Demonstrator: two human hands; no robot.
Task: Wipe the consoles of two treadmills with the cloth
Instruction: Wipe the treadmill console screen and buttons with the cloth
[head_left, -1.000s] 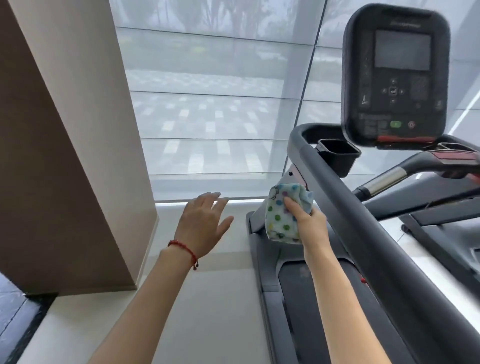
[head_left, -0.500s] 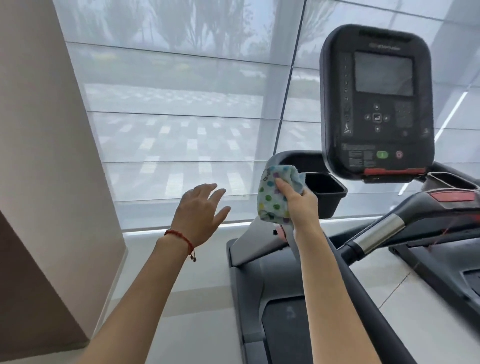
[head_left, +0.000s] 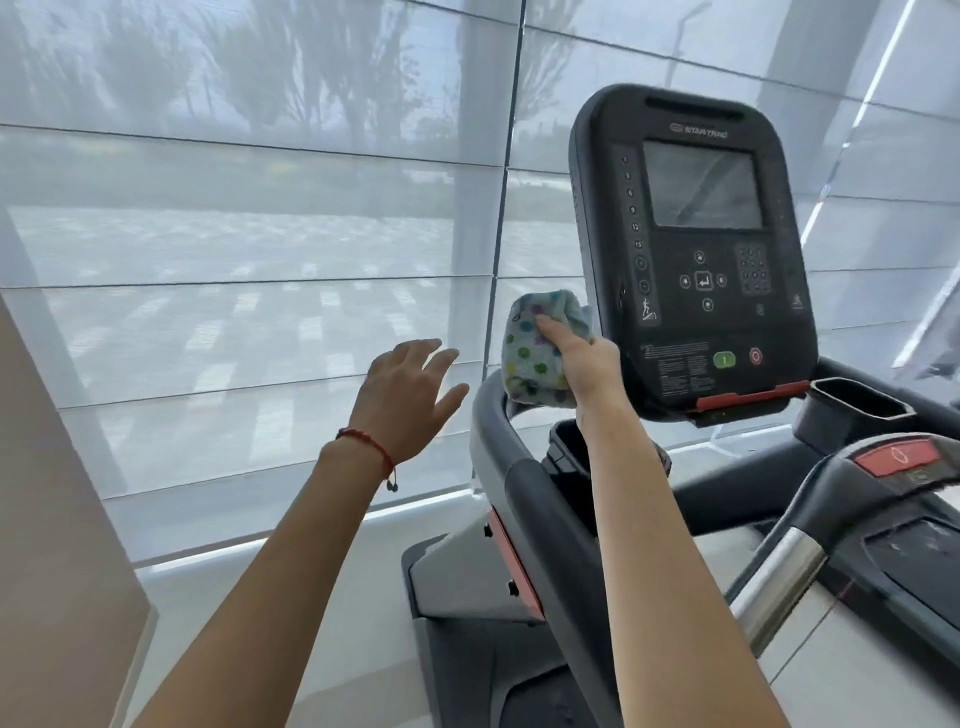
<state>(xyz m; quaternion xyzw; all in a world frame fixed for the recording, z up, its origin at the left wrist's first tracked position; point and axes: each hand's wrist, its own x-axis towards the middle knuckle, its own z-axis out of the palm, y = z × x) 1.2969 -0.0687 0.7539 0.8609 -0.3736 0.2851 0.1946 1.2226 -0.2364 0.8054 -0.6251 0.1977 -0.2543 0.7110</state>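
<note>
My right hand (head_left: 589, 364) has gone up since a moment ago, lifting the soft white cloth with coloured dots (head_left: 535, 353) from down by the dark curved treadmill handrail (head_left: 524, 483) to the lower left edge of the big black treadmill console with its grey screen (head_left: 696, 249). That hand is closed tight around the bunched cloth, which sits just beside the console's edge; I cannot tell if it touches. My left hand (head_left: 410, 395), with a red string bracelet (head_left: 369, 441), is wide open, holding nothing, in the air left of the handrail.

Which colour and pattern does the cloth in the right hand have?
The cloth is pale blue-white with green, purple and yellow dots, seen in the head view.
</note>
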